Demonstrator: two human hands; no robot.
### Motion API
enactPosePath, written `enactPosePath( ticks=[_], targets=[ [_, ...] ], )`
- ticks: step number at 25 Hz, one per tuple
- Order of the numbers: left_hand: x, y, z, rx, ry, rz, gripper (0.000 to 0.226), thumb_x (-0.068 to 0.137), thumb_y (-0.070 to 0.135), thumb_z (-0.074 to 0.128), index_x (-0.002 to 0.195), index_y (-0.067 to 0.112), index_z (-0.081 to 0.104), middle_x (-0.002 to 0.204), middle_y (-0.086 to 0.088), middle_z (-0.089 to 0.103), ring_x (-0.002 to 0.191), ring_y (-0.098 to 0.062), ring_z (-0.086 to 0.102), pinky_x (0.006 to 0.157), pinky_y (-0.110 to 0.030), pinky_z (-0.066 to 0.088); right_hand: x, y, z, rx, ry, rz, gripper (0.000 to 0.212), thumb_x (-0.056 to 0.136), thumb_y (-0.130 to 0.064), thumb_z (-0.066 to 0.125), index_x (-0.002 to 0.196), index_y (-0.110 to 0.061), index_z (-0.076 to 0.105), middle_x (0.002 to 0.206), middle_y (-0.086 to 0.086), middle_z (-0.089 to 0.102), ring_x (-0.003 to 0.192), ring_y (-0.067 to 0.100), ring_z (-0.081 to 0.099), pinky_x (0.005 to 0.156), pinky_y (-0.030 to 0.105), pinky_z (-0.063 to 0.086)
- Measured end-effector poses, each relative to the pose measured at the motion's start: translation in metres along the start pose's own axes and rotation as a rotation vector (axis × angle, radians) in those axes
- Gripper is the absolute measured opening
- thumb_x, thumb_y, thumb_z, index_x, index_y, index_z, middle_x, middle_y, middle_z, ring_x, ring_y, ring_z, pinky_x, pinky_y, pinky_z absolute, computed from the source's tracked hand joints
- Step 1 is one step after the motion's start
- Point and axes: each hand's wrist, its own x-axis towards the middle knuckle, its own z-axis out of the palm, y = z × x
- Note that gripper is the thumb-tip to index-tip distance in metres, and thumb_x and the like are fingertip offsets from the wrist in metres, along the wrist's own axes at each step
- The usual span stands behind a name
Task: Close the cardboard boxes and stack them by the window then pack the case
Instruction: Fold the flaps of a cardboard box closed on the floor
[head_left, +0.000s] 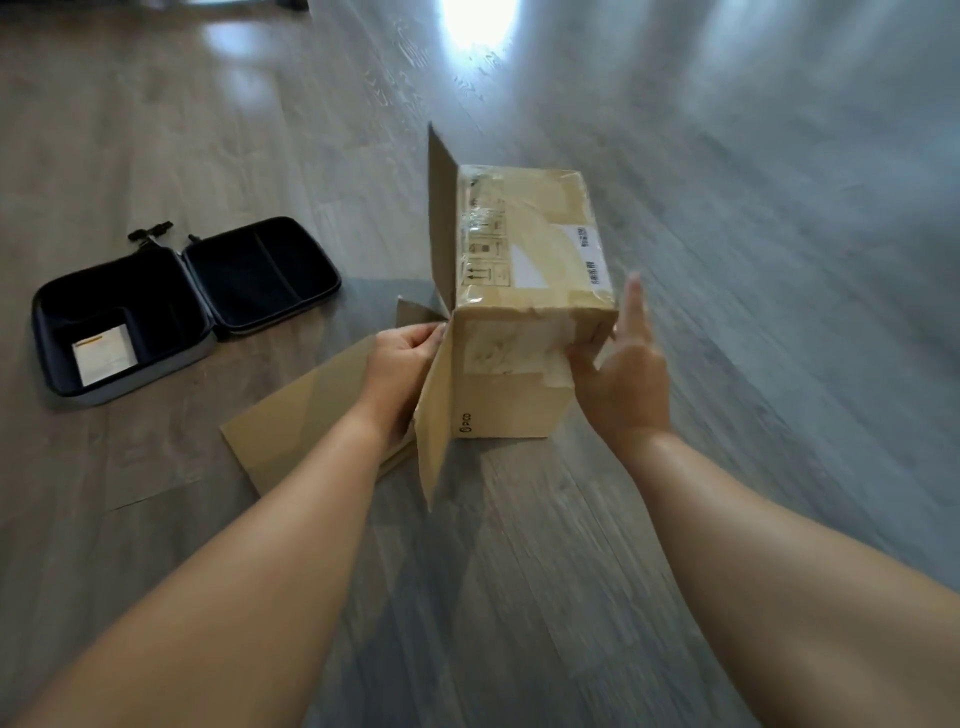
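Observation:
A taped cardboard box (524, 270) is held above the floor, lying on its side with its open end to the left and flaps sticking out. My left hand (400, 369) grips the near-left corner where the flaps start, fingers curled over the edge. My right hand (621, 374) holds the right near corner, thumb on the front face and index finger pointing up along the side. A black case (182, 306) lies open on the floor at the left, with a white leaflet (104, 353) in its left half.
A flat cardboard piece (301, 421) lies on the wooden floor under my left forearm. A black strap clip (150, 231) sits behind the case. Bright light reflects off the floor at the top middle.

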Motion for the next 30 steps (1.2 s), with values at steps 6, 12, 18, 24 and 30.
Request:
enactPosePath(
  ticks=[6,12,18,24,30],
  targets=[
    [-0.001,-0.014,0.024,0.008,-0.122,-0.126,0.037,0.102,0.044,0.049,0.129,0.024,0.065,0.110,0.002,0.075,0.104,-0.019,0.070,0.086,-0.035,0.057,-0.001,0.003,-0.015,-0.071,0.031,-0.076,0.067,0.098,-0.037,0.064,0.154,-0.013,0.037,0.160,0.017,0.033,0.140,0.035,0.041,0.114,0.046,0.039],
    [-0.007,-0.016,0.062,0.207,-0.286,-0.001,0.051,0.099,0.034,0.059,0.147,0.023,0.047,0.125,0.017,0.063,0.117,0.003,0.057,0.108,-0.031,0.044,-0.010,0.046,-0.049,-0.016,0.179,0.141,0.067,0.099,-0.042,0.059,0.151,-0.004,0.040,0.154,0.013,0.042,0.138,0.030,0.044,0.113,0.045,0.040],
    [-0.006,-0.031,0.071,0.626,-0.306,0.008,0.059,0.099,0.054,0.049,0.152,0.033,0.037,0.149,0.008,0.048,0.139,-0.018,0.042,0.116,-0.051,0.031,-0.032,0.085,-0.077,-0.134,0.167,0.287,0.046,0.099,-0.045,0.054,0.127,-0.008,0.061,0.116,0.010,0.068,0.098,0.030,0.062,0.073,0.032,0.043],
    [-0.006,-0.044,0.075,1.040,-0.237,0.211,0.068,0.087,0.075,0.042,0.143,0.036,0.043,0.142,0.008,0.049,0.137,-0.020,0.038,0.116,-0.058,0.013,-0.045,0.109,-0.097,-0.118,-0.088,0.543,0.027,0.093,-0.040,0.066,0.113,-0.025,0.077,0.087,0.000,0.075,0.081,0.023,0.066,0.068,0.037,0.050],
    [-0.006,-0.057,0.072,1.109,-0.182,0.157,0.090,0.076,0.082,0.046,0.145,0.024,0.039,0.143,0.002,0.048,0.139,-0.018,0.035,0.118,-0.055,0.012,-0.036,0.097,-0.079,0.088,-0.224,0.521,0.036,0.093,-0.023,0.062,0.127,-0.032,0.068,0.122,-0.005,0.071,0.113,0.023,0.064,0.097,0.047,0.052]
  ],
)
